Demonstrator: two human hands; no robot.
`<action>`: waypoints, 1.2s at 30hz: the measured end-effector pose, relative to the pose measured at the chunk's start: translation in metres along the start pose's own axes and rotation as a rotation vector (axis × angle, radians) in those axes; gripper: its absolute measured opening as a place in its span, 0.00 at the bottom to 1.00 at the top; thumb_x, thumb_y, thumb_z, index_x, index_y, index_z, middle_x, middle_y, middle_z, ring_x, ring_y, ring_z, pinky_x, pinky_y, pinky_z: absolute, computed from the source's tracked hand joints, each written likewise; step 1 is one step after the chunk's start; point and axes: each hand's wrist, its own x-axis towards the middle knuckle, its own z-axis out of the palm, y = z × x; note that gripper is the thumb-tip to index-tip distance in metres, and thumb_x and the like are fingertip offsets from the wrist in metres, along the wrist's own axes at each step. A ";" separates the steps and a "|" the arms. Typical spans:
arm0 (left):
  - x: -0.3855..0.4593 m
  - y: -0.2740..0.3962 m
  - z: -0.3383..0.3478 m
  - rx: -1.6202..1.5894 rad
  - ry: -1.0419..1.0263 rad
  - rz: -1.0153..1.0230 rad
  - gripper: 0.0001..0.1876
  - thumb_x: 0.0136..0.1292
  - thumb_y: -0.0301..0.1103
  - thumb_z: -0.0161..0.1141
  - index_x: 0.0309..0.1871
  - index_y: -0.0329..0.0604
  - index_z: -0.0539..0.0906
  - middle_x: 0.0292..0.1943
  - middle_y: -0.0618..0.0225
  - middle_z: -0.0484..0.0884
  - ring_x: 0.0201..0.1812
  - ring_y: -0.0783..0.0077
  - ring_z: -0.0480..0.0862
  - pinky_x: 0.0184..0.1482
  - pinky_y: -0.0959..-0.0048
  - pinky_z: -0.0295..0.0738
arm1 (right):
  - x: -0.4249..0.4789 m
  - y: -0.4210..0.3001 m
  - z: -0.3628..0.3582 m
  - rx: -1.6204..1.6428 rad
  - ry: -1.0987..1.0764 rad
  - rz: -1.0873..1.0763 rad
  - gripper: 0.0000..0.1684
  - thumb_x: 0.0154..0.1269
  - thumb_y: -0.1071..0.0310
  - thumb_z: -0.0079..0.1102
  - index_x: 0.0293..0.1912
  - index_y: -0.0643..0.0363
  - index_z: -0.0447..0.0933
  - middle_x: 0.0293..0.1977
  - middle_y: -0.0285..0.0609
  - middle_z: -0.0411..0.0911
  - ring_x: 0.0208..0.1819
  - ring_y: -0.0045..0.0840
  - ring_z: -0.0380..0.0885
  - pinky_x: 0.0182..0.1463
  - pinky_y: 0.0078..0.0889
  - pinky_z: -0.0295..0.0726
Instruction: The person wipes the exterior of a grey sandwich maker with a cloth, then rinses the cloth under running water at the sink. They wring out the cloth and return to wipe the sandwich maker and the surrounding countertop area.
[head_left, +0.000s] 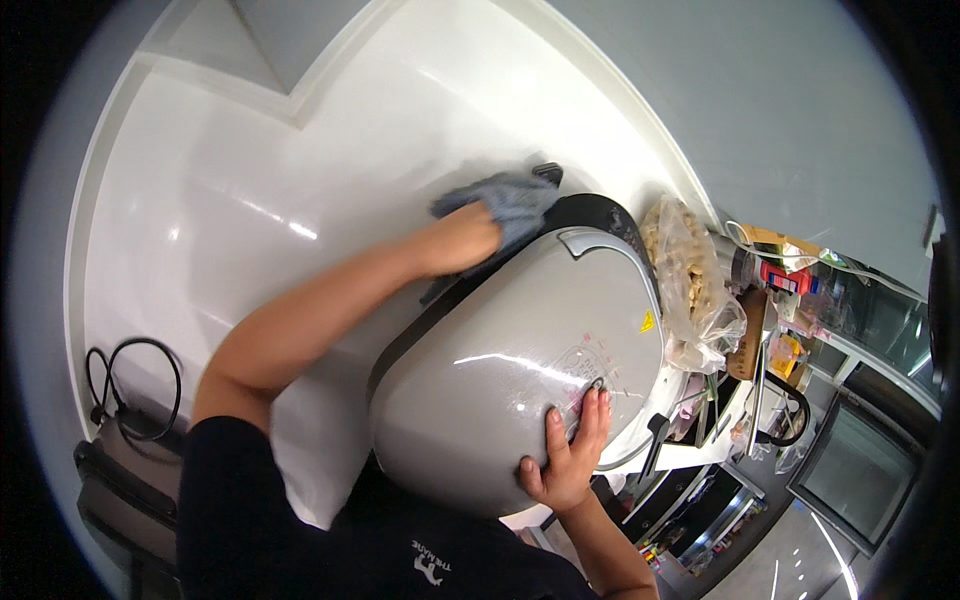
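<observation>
A large, rounded grey kitchen appliance (480, 390) with a glossy shell, a silver handle piece and a black edge lies tilted before me, against my torso. My left hand (469, 232) grips a grey-blue cloth (517, 202) at the black edge, on the far left side of the appliance; cloth and hand are slightly blurred. Just beyond the cloth, a small black fitting (549, 173) sits by the white surface. Spread fingers of my right hand (574, 454) rest on the grey shell near its printed marks, beside a small round button.
White surface (247, 187) extends at left and beyond. A clear plastic bag of light brown pieces (686, 285) touches the appliance's right side. Farther right are a red bottle (787, 277), a black-handled pan and clutter. A black cable (176, 367) and a dark grey case (127, 472) are at lower left.
</observation>
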 end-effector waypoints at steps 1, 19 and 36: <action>0.029 -0.007 0.010 -0.283 0.219 0.067 0.16 0.61 0.31 0.44 0.49 0.35 0.75 0.54 0.51 0.72 0.55 0.59 0.71 0.58 0.69 0.62 | 0.002 0.000 0.001 0.002 0.005 -0.006 0.32 0.53 0.46 0.51 0.57 0.47 0.67 0.60 0.66 0.53 0.61 0.60 0.53 0.60 0.60 0.51; 0.059 0.037 -0.016 -0.624 0.108 -0.605 0.18 0.58 0.37 0.48 0.45 0.32 0.76 0.36 0.58 0.79 0.38 0.66 0.76 0.45 0.68 0.70 | 0.004 0.004 -0.016 0.051 -0.029 0.084 0.35 0.42 0.45 0.61 0.55 0.36 0.71 0.61 0.52 0.58 0.64 0.46 0.54 0.61 0.50 0.55; -0.078 0.029 -0.054 0.115 0.665 -0.348 0.11 0.56 0.25 0.49 0.41 0.31 0.76 0.35 0.53 0.78 0.40 0.51 0.76 0.43 0.61 0.69 | 0.005 0.007 -0.014 0.069 -0.017 0.097 0.34 0.44 0.44 0.60 0.55 0.34 0.70 0.62 0.48 0.58 0.64 0.44 0.55 0.62 0.49 0.55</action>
